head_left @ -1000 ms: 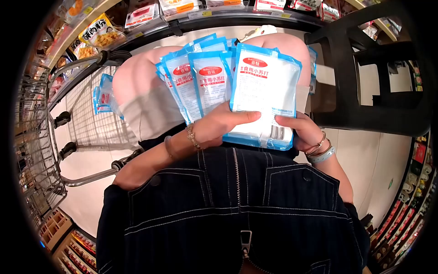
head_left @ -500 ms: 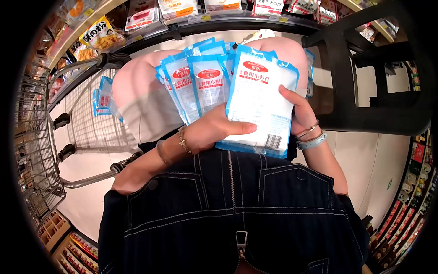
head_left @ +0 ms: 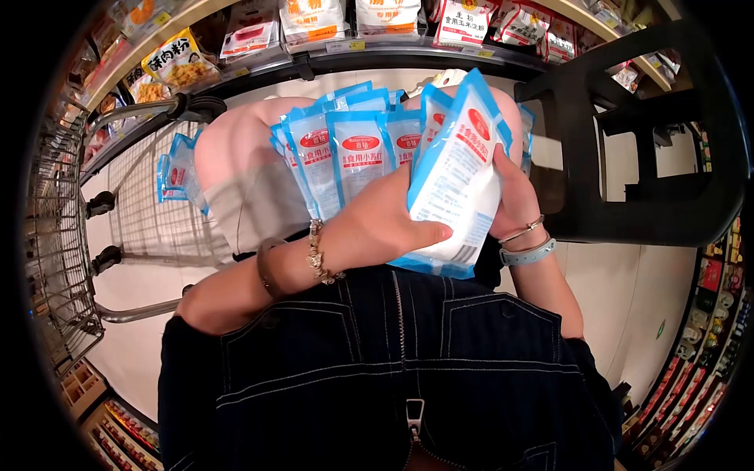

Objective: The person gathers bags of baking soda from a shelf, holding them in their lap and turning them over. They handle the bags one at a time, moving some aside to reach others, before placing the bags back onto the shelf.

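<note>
Both hands hold a blue-and-white packet of baking soda (head_left: 459, 184), tilted with its top leaning right. My left hand (head_left: 385, 224) is closed on its lower left side, thumb across the front. My right hand (head_left: 516, 196) grips the right edge, thumb near the front and the other fingers hidden behind. Several more baking soda packets (head_left: 357, 153) lie fanned across my lap, beyond my left hand. Part of another packet shows just behind the held one. A few similar packets (head_left: 182, 173) are on the left, beside my leg.
A metal shopping cart (head_left: 63, 243) stands at left, its wheels on the pale floor. A black plastic stool-like frame (head_left: 569, 188) is at right. Ahead, a store shelf (head_left: 377, 45) bears bagged powders, including a yellow-and-black bag (head_left: 182, 61). More stocked shelves curve along the lower right.
The held packet has turned from facing me nearly flat to a slanted angle, its top swinging right. My left hand has shifted slightly, and more of the packets behind now show.
</note>
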Demonstrator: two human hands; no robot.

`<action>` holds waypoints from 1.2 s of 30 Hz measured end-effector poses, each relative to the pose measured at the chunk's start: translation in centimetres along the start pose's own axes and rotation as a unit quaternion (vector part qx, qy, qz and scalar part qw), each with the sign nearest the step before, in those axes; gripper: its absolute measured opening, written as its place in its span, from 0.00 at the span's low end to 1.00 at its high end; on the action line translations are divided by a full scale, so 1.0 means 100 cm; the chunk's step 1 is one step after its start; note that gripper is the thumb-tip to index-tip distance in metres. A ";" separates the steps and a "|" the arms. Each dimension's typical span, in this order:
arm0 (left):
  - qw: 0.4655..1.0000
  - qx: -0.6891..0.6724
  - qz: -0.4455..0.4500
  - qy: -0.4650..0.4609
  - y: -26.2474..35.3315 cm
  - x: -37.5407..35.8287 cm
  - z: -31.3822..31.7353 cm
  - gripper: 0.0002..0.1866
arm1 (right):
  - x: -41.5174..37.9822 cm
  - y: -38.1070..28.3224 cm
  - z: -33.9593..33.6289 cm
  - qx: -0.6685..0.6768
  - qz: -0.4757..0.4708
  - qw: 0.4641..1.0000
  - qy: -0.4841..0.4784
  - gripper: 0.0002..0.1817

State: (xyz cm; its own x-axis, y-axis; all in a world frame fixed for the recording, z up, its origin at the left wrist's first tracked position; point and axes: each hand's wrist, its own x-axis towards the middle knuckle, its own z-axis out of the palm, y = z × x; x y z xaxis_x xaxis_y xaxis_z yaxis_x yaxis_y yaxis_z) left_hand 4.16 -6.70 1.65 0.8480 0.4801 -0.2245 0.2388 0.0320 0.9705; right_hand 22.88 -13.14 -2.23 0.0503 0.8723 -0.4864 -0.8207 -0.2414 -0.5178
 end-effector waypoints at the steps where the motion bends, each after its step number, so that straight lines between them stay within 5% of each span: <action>1: 0.999 0.049 -0.016 0.009 0.008 -0.001 -0.002 0.32 | 0.001 0.001 0.004 -0.009 -0.012 1.000 0.006 0.25; 5: 0.986 0.165 0.001 0.005 0.053 -0.007 -0.008 0.33 | 0.014 -0.001 0.028 -0.069 -0.129 0.982 -0.115 0.24; 8: 0.989 0.125 0.069 -0.048 0.080 -0.012 -0.001 0.35 | 0.035 -0.019 0.027 -0.166 -0.069 0.972 -0.149 0.25; 10: 0.975 0.131 0.176 -0.047 0.085 -0.013 0.014 0.35 | 0.017 -0.010 0.048 -0.026 -0.114 0.990 -0.074 0.23; 11: 0.972 0.129 0.190 -0.059 0.088 -0.012 0.016 0.32 | 0.006 -0.019 0.063 0.088 -0.040 0.993 -0.073 0.17; 14: 0.978 -0.110 0.160 -0.074 0.071 -0.005 0.012 0.26 | 0.018 -0.020 0.048 0.261 -0.031 0.938 -0.226 0.17; 16: 0.978 0.000 0.210 0.014 0.063 -0.005 0.005 0.28 | 0.021 -0.020 0.049 0.283 -0.047 0.907 -0.307 0.17; 18: 0.978 0.005 0.202 0.046 0.060 -0.004 0.002 0.33 | -0.004 -0.020 0.070 0.023 -0.200 0.964 -0.173 0.18; 19: 0.982 -0.024 0.181 0.049 0.057 -0.003 0.002 0.35 | -0.021 -0.021 0.087 -0.109 -0.270 0.951 -0.101 0.18; 21: 0.979 -0.143 0.148 0.018 0.055 0.005 -0.002 0.46 | -0.002 -0.025 0.075 -0.066 -0.275 0.954 -0.102 0.16; 22: 0.985 -0.050 0.159 0.036 0.055 0.009 -0.009 0.47 | 0.008 -0.027 0.070 -0.045 -0.278 0.954 -0.103 0.16; 24: 0.983 0.004 0.172 0.064 0.053 0.018 -0.017 0.48 | 0.039 -0.046 0.073 -0.166 -0.402 0.901 0.020 0.15; 26: 0.974 -0.012 0.212 0.072 0.054 0.013 -0.021 0.46 | 0.041 -0.055 0.074 -0.304 -0.470 0.829 0.009 0.15; 28: 0.959 -0.106 0.258 0.054 0.059 0.006 -0.022 0.38 | 0.038 -0.061 0.091 -0.208 -0.404 0.885 -0.103 0.12; 30: 0.950 -0.232 0.210 -0.019 0.061 -0.001 -0.038 0.31 | 0.035 -0.062 0.106 -0.041 -0.271 0.925 -0.263 0.09; 31: 0.936 -0.296 0.180 -0.056 0.060 -0.003 -0.044 0.28 | 0.046 -0.066 0.105 0.032 -0.215 0.882 -0.418 0.10; 33: 0.971 -0.140 0.134 0.138 0.049 0.004 -0.043 0.20 | 0.046 -0.055 0.108 0.184 -0.111 0.878 -0.428 0.16; 36: 0.910 -0.413 0.035 0.026 0.033 0.011 -0.030 0.20 | 0.071 -0.031 0.108 0.339 -0.057 0.801 -0.489 0.19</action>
State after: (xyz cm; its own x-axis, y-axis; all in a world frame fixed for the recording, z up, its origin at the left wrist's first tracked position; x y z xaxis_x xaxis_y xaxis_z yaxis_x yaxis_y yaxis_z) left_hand 4.48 -3.47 4.91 0.8184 0.5470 -0.1759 -0.2709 0.6373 0.7214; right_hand 19.68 -1.66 3.53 -0.0514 0.8681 0.4937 -0.9798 -0.1395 0.1434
